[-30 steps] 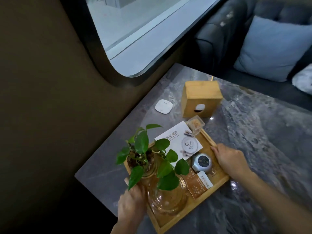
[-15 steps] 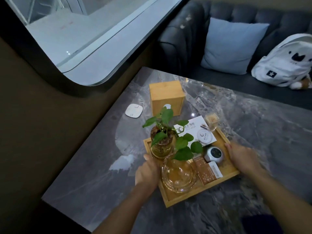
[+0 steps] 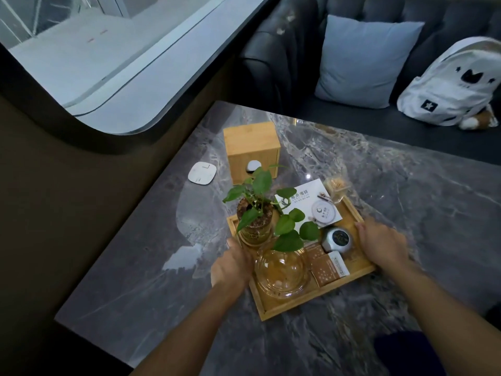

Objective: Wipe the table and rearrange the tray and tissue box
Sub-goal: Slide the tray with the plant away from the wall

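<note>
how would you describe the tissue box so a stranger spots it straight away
On the grey marble table, look past the far end of the wooden tray, toward the sofa. The tissue box is the plain bamboo cube standing alone, with an oval opening facing you.

Tissue box [image 3: 252,150] just beyond tray [image 3: 298,308]

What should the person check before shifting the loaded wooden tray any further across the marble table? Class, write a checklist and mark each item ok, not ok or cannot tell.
1. Left hand on the tray at its left edge: ok.
2. Right hand on the tray's right edge: ok.
3. Potted plant upright on the tray: ok.
4. Glass bowl sitting inside the rim: ok.
5. Tissue box apart from the tray: ok; its near face is partly hidden by leaves.
6. Table already wiped: cannot tell.
</note>
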